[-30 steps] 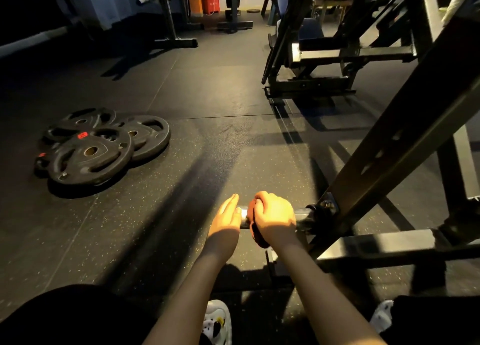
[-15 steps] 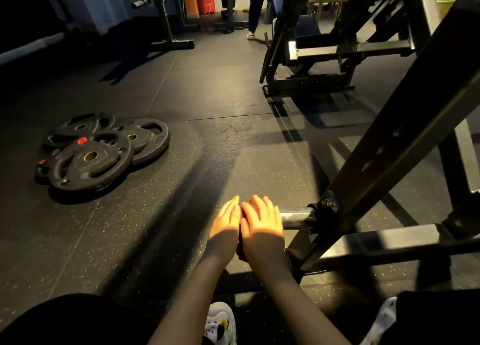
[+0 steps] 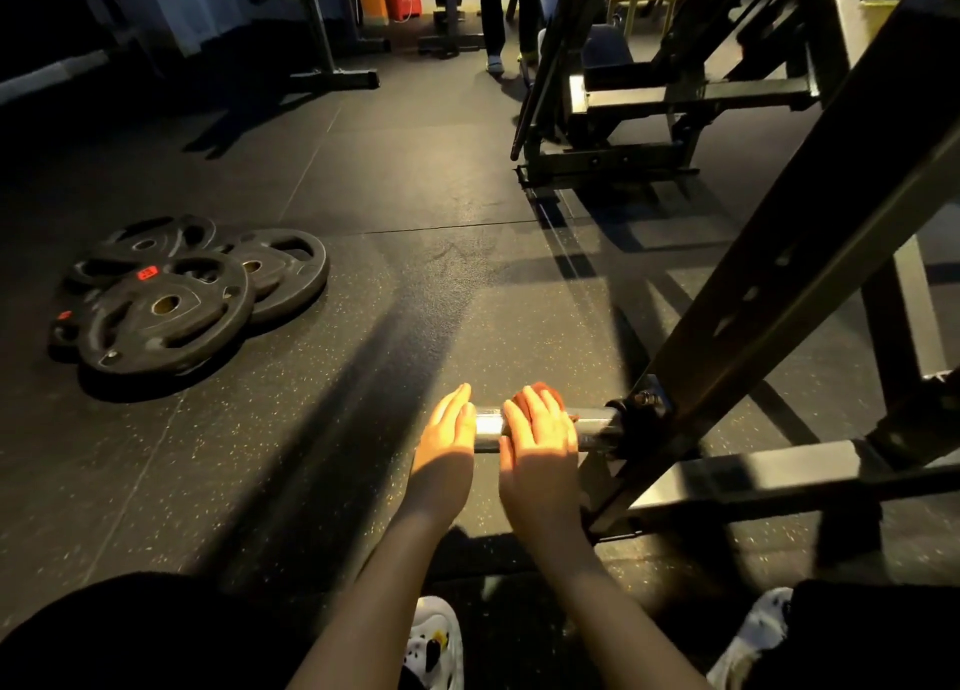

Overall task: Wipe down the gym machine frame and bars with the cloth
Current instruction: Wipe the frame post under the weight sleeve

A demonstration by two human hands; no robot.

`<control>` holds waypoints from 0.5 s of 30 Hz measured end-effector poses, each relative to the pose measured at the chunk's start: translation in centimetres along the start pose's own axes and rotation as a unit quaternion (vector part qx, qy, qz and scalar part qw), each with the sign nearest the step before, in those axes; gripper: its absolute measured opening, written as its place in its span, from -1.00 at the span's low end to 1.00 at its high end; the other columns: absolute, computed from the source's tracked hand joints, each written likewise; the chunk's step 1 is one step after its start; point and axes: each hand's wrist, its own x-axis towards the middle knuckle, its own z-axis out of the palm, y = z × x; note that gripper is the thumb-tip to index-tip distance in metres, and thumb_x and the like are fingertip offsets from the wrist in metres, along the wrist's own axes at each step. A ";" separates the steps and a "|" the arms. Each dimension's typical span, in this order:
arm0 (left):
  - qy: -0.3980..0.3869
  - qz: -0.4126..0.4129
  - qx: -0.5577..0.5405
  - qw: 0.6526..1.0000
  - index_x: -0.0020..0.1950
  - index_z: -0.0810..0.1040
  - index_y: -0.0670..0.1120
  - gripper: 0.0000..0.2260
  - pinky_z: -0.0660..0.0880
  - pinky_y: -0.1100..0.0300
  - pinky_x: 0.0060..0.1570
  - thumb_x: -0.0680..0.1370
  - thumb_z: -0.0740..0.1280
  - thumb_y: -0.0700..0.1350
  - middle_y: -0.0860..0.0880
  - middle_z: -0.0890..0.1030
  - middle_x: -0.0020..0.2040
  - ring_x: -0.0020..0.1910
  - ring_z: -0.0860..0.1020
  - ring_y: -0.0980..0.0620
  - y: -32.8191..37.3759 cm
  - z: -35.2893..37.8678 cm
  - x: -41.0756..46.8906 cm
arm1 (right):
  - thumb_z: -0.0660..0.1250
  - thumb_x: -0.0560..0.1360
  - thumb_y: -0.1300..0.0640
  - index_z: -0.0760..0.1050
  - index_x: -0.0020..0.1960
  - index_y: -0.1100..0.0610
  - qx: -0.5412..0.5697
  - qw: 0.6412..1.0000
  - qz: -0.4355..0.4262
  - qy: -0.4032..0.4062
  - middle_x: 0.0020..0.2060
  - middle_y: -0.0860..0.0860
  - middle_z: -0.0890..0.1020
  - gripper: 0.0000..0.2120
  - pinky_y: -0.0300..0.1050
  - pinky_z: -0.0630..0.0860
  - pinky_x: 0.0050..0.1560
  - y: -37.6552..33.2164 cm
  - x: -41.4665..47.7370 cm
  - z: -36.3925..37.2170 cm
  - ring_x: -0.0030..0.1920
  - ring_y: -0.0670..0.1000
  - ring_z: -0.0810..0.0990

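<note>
A short chrome bar (image 3: 487,426) sticks out to the left from the black machine frame (image 3: 779,284), low above the floor. My right hand (image 3: 537,445) lies over the bar with its fingers straight, pressing a dark red cloth (image 3: 543,391) onto it. Only an edge of the cloth shows past my fingertips. My left hand (image 3: 447,445) is held flat and upright against the bar's free end. Bare chrome shows between the two hands.
Black weight plates (image 3: 171,304) lie stacked on the rubber floor to the left. The frame's base beam (image 3: 753,471) runs along the floor at the right. Another machine (image 3: 649,107) stands behind, and a person's legs (image 3: 493,13) are at the far back.
My right hand uncurled from its grip near the bar's end and slid right along the bar with the cloth, uncovering chrome. My left hand stayed at the bar's end.
</note>
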 end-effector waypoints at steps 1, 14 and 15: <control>0.001 -0.001 -0.003 1.000 0.52 0.26 0.05 -0.62 0.18 0.30 0.34 0.70 0.01 0.01 0.07 0.30 0.51 0.37 0.29 0.21 0.0 0.0 0.0 | 0.40 0.43 0.26 0.57 0.17 0.23 0.005 0.999 -0.046 -0.024 0.19 0.15 0.58 -0.69 0.10 0.37 0.37 0.9 0.4 -1.0 0.27 0.18 0.51; 0.009 -0.003 -0.012 1.000 0.53 0.25 0.05 -0.62 0.17 0.17 0.47 0.70 0.01 0.02 0.05 0.29 0.52 0.45 0.28 0.14 0.1 0.4 -0.1 | 0.25 0.49 0.23 0.55 0.24 0.25 0.024 1.000 0.004 -0.010 0.28 0.19 0.53 -0.65 0.21 0.31 0.41 -0.5 -0.6 0.3 0.38 0.21 0.41; 0.007 -0.005 -0.010 1.000 0.53 0.24 0.05 -0.62 0.17 0.16 0.47 0.70 0.00 0.03 0.05 0.28 0.52 0.46 0.27 0.12 0.1 0.4 -0.1 | 0.27 0.49 0.24 0.54 0.27 0.23 0.025 0.998 -0.043 -0.034 0.29 0.17 0.53 -0.65 0.17 0.32 0.41 0.3 -0.4 -0.1 0.37 0.19 0.43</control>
